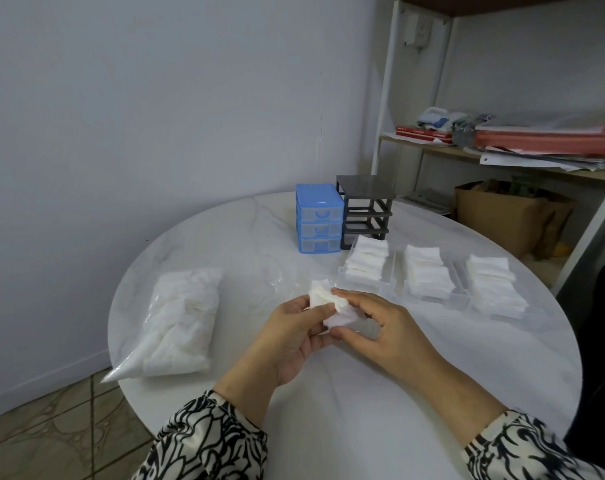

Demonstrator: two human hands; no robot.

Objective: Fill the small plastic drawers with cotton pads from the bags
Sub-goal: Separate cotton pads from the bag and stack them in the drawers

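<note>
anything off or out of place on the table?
Mostly tidy. The grey frame stands with its slots bare; its three clear drawers lie out on the table, piled with pads above their rims. Both hands, left and right, hold a loose clump of pads. A full bag lies at the left. No spill.

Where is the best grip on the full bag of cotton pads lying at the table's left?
Grip the full bag of cotton pads across its plump middle, coming from above. It lies flat; its near end tapers to a slack empty tail overhanging the table edge.
</note>
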